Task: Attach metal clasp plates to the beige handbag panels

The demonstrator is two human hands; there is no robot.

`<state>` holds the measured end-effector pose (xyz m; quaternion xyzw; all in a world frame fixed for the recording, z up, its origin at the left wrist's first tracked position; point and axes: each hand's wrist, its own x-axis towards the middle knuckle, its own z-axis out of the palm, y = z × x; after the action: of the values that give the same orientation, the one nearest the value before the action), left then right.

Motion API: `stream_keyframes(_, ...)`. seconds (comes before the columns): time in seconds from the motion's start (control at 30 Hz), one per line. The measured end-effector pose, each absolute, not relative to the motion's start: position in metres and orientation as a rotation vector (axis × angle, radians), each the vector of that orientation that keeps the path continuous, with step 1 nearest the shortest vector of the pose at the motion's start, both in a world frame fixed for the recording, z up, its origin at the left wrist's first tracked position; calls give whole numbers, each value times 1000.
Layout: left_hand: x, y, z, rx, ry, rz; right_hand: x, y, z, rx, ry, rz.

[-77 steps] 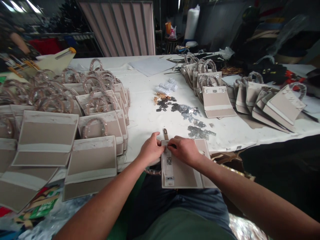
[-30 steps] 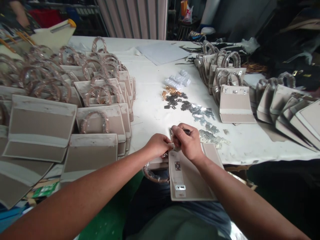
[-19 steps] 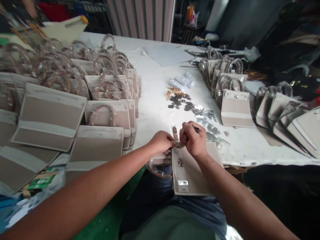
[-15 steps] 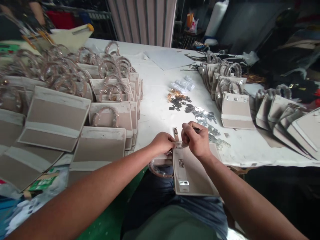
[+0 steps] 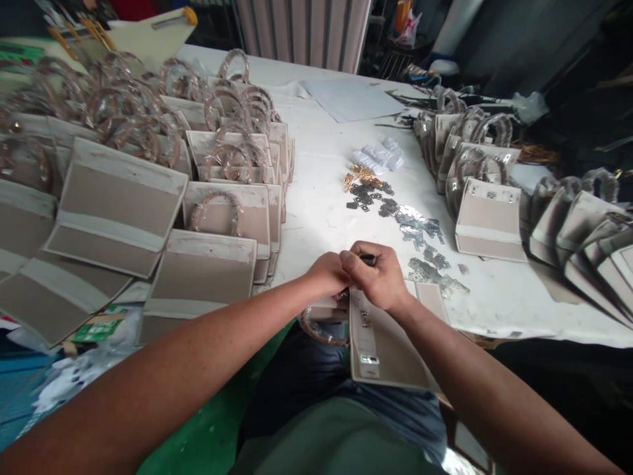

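A beige handbag (image 5: 395, 349) lies across my lap against the table edge, its flap strip bearing a shiny metal plate (image 5: 369, 359) and small metal fittings (image 5: 365, 319). Its plastic-wrapped handle (image 5: 321, 333) sticks out to the left. With bent fingers my left hand (image 5: 327, 274) grips the bag's upper left corner. My right hand (image 5: 373, 274) is closed round a dark-handled tool (image 5: 367, 259), pressed right up against my left hand. The tool's working end is hidden under my fingers.
Beige handbags with wrapped handles (image 5: 222, 211) crowd the left side, and more bags (image 5: 489, 211) stand at the right. Beyond my hands lie gold fittings (image 5: 363, 177), dark metal plates (image 5: 366, 196), silver plates (image 5: 418, 227) and white packets (image 5: 378, 157). White paper (image 5: 353, 99) lies farther back.
My right hand has come down and left to meet my left hand at the bag's corner. The view has tilted downward, and the metal piece above the bag is now hidden.
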<state>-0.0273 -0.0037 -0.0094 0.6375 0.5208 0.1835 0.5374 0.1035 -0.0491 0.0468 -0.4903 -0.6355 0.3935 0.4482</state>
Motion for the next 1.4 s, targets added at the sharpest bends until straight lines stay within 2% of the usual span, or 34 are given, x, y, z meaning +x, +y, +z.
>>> stream_keyframes(0.17,-30,-13,-5,1516,1249,362,124,-52,44,-1219,-1435,935)
stream_keyframes(0.4,-37,-19,-7,1643,1216,396,120,-56,71,-864,-1152,963)
stream_keyframes(0.6,-34,-23,1,1701,1253,412,117,-58,42,-1056,-1233,1038)
stream_keyframes(0.77,-33,-19,-3,1688,1280,400,121,-56,38,-963,-1200,991)
stream_keyframes(1.0,-34,-19,12,1800,1248,390,124,-59,57,-1235,-1363,1070)
stream_keyframes(1.17,-37,-19,22,1748,1132,366,178,-94,60,-1662,-1662,645)
stream_keyframes(1.3,-22,-41,45,2062,917,346,216,-144,49,-1785,-1768,643)
stream_keyframes(1.4,0,-57,66,2443,748,533,236,-175,49,-1698,-1602,705)
